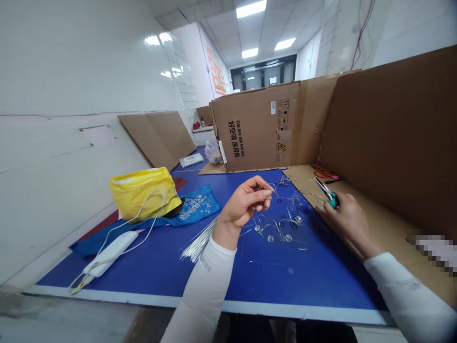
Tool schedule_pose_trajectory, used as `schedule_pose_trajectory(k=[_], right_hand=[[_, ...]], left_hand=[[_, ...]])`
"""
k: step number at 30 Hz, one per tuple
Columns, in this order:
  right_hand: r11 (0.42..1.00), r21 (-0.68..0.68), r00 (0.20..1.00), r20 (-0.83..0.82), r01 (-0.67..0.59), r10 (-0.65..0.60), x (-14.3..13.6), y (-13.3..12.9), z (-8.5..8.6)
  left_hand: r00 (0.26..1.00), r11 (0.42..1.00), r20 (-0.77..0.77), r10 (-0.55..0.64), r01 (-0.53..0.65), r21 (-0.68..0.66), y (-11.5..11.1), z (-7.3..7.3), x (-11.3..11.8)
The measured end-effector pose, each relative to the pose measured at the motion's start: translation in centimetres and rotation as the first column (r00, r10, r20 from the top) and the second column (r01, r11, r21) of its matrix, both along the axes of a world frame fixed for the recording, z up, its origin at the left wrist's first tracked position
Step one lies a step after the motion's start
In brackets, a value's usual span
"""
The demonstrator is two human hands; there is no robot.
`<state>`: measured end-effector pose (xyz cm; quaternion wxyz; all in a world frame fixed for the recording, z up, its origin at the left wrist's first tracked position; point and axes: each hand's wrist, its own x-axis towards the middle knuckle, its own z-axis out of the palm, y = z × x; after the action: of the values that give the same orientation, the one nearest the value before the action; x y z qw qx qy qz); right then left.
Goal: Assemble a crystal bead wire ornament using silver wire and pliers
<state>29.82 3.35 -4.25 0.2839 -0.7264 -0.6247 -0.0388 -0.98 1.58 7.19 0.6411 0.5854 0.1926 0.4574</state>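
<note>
1. A thin wire (276, 189) is pinched between the thumb and fingers of the left hand (247, 199), which is held up over the middle of the blue table (264, 281).
2. The pliers (324, 189) with green handles are gripped by the right hand (348, 216), with the fingers wrapped around them; they are pointed up and away, and are held apart from the wire. It cannot be told if their tips are touching each other.
3. Clear round beads (288, 237), bent wires and black rings (293, 226) are spread on the table, near the left hand and between the two hands.
4. A bunch of straight wires (198, 244) is partly hidden by the left arm.
5. Many small clear beads are heaped on a blue cloth (213, 196), just beside a yellow bag (143, 193).
6. A white power strip (111, 255) is seen near the front edge, on the left.
7. Red scissors (322, 173) are seen on flat cardboard (303, 177), beyond the right hand.
8. The far side is walled by a big cardboard box (260, 136).
</note>
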Motion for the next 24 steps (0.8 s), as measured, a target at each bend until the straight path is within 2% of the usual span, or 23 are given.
schedule_pose_trajectory(k=[5, 11, 15, 19, 24], right_hand=[[0.998, -0.032, 0.997, 0.059, 0.058, -0.056, 2.1, 0.3, -2.1], [0.995, -0.007, 0.994, 0.023, 0.103, -0.102, 4.5, 0.8, -3.3], [0.999, 0.028, 0.999, -0.031, 0.022, -0.022, 5.7, 0.5, -3.3], [0.998, 0.07, 0.997, -0.077, 0.002, 0.003, 6.0, 0.2, -2.9], [0.991, 0.128, 0.994, -0.094, -0.039, 0.052, 5.3, -0.1, -2.2]], left_hand=[[0.998, 0.998, 0.04, -0.057, 0.056, 0.023, 0.4, -0.4, -0.4], [0.993, 0.995, 0.069, -0.092, 0.09, 0.04, 0.3, -0.5, -0.3], [0.998, 0.999, 0.047, -0.051, 0.05, 0.013, 0.0, -0.3, -0.3], [1.0, 0.999, 0.012, -0.019, 0.019, -0.033, 0.2, -0.2, 0.2], [1.0, 0.989, -0.003, -0.001, 0.0, -0.145, 1.1, -1.4, 1.1]])
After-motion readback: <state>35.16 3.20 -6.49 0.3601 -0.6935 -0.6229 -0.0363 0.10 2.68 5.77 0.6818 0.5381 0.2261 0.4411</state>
